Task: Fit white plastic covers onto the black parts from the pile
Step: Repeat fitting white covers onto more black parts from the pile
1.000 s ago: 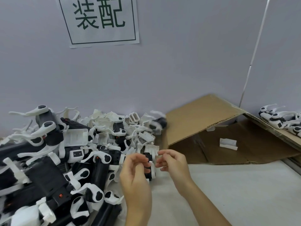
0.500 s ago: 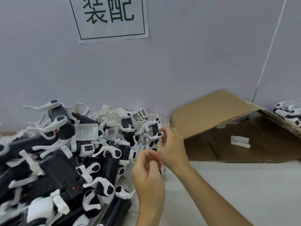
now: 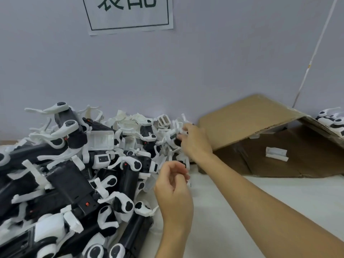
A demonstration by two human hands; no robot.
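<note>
Head view: a person's two bare hands work at the edge of a large pile [image 3: 74, 174] of black parts and white plastic covers heaped on a pale tabletop [image 3: 232, 202]. The pile fills the frame from 7 to 10 o'clock and reaches to the centre. The right hand [image 3: 195, 142], just above centre, reaches into the far edge of the heap, its fingers [image 3: 183, 135] curled among small white covers and one dark piece; motion blur makes it impossible to tell exactly which piece they pinch. The left hand [image 3: 173, 189], just below centre at about 6 o'clock of the right hand, is raised beside the pile with its fingers curled inward around a small black-and-white part [image 3: 187, 164], only slivers of which show past the fingertips. At 3 o'clock a flattened cardboard box [image 3: 251, 123] leans against the grey wall, and a single white cover [image 3: 276, 154] lies on its lower panel. More black-and-white parts [image 3: 333, 121] sit on the cardboard at the right edge of the frame. At 12 o'clock a paper sign [image 3: 130, 13] with dark green characters hangs on the wall.
</note>
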